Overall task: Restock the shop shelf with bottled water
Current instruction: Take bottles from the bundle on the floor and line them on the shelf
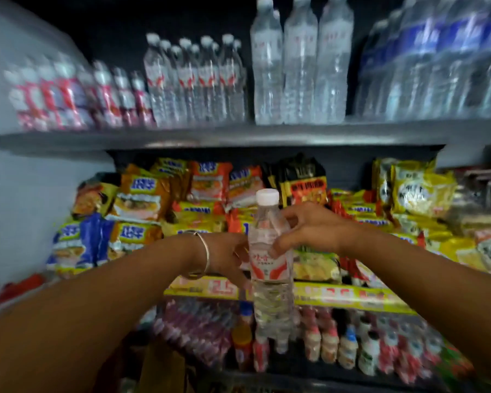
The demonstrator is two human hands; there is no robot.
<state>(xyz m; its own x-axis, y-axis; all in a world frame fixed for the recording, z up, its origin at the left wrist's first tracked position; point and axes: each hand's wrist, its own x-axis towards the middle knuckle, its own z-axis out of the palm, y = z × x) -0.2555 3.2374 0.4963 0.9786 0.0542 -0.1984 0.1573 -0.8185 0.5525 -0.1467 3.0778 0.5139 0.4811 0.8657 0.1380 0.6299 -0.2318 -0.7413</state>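
Note:
A clear water bottle (270, 268) with a white cap and a red-and-white label stands upright in the air in front of the middle shelf. My left hand (227, 256), with a bangle at the wrist, grips its left side at the label. My right hand (306, 228) pinches its upper part from the right with thumb and fingers. On the grey top shelf (238, 134) stand rows of bottled water: small bottles (196, 80) with the same red label, tall clear ones (301, 61), and blue-labelled ones (442, 63) to the right.
Red-labelled packs (68, 95) fill the top shelf's left end beside a pale wall (17, 180). Instant noodle packets (204, 199) crowd the middle shelf. Small drink bottles (349, 344) and sauce bottles (243, 336) stand on the bottom shelf.

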